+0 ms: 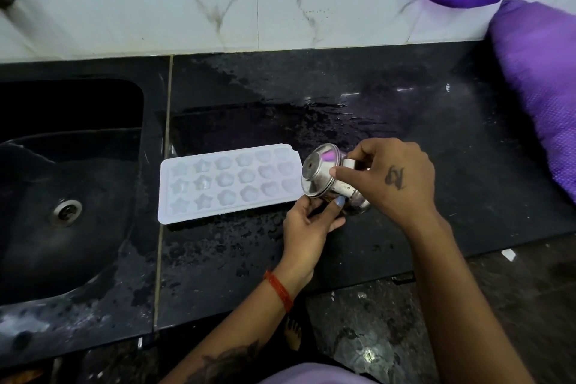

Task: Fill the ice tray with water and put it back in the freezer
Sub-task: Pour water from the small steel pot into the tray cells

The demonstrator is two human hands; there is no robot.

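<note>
On the wet surface (311,243) I am seeing both hands, left hand (307,221) and right hand (389,178), gripping a tipped steel cup (324,176), its mouth hidden, beside the ice tray (229,182).

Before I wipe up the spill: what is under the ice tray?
The ice tray lies flat on the wet black counter, right of the sink. Droplets show around its edges; whether water sits beneath cannot be seen, as the tray covers it.
</note>
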